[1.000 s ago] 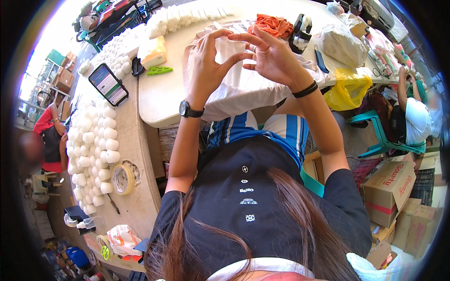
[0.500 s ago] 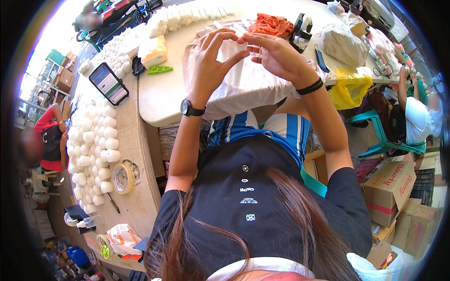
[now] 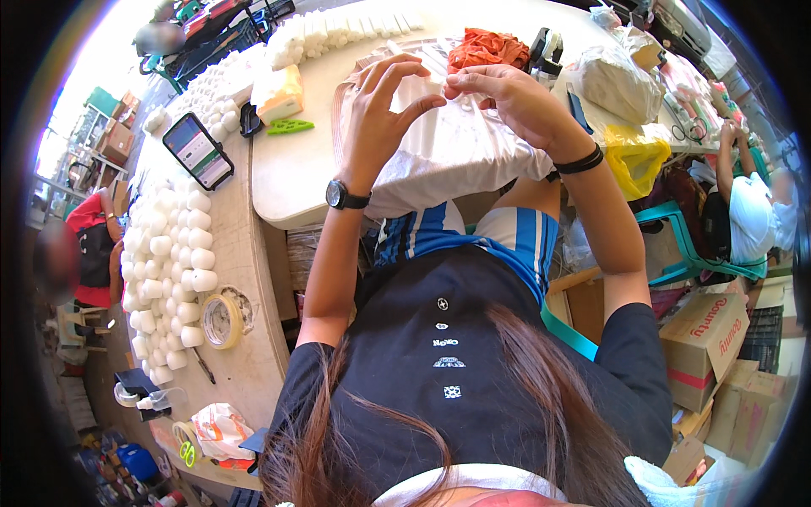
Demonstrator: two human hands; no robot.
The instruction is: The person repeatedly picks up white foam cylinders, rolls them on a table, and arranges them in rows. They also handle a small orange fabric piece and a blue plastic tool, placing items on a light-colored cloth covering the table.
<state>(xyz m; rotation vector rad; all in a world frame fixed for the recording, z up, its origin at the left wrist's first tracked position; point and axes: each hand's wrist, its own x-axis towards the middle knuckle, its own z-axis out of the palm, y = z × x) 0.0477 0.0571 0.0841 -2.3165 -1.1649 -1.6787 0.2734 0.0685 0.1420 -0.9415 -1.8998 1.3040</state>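
Observation:
My left hand point(image 3: 387, 106) is raised over the white cloth point(image 3: 473, 165) at the table's near edge. Its fingers and thumb curve into a C; anything white within that curve blends into the cloth. Just to the right, my right hand point(image 3: 515, 97) has its thumb and index finger pinched together, facing the left fingertips with a small gap between the hands. What the pinch holds, if anything, is too small to make out. An orange cloth point(image 3: 487, 48) lies crumpled beyond my right hand.
To the left are many white rounded pieces point(image 3: 173, 253), a phone in a holder point(image 3: 198, 152), a tape roll point(image 3: 221, 321) and a green cutter point(image 3: 290, 127). A yellow bag point(image 3: 634, 160) hangs at the right edge. Cardboard boxes point(image 3: 701, 346) stand below; other people sit on both sides.
My right hand has turned and shifted slightly right, its fingers drawing from spread into a pinch and parting from the left fingertips. The left hand keeps nearly the same curve.

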